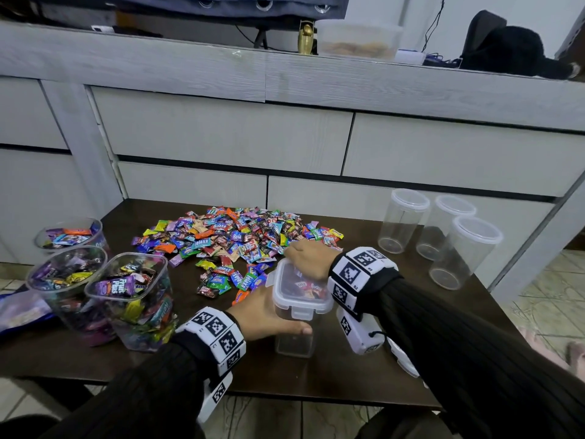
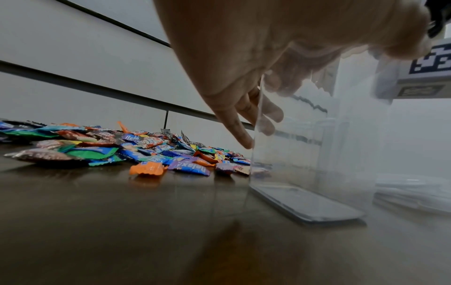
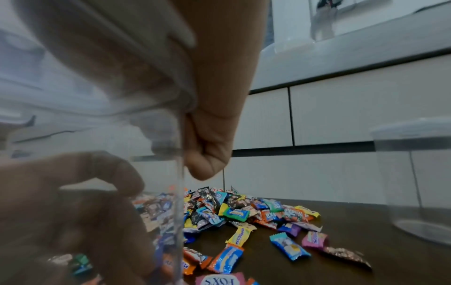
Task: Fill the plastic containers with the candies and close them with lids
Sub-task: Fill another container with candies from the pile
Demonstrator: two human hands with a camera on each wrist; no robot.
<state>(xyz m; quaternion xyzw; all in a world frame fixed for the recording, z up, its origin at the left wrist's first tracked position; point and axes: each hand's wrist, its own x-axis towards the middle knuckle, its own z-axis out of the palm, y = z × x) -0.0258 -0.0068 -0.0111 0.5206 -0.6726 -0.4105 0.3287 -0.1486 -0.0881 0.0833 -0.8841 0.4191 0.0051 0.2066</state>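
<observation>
Left hand (image 1: 264,315) grip wraps clear square container (image 1: 296,340); right hand (image 1: 308,259) grip curled over ridged translucent lid (image 1: 300,293); glossy crinkled candies (image 1: 240,239) far on dark surface (image 1: 348,378).

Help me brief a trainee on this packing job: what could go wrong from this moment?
1. The tall square container looks empty low down, so probably light. The right hand curled over the far edge of the lid could tip it if the left hand loses its grip on the wall.
2. The open filled containers stand near the left forearm; a careless swing might knock them over.
3. Loose candies near the base could get scattered.
</observation>
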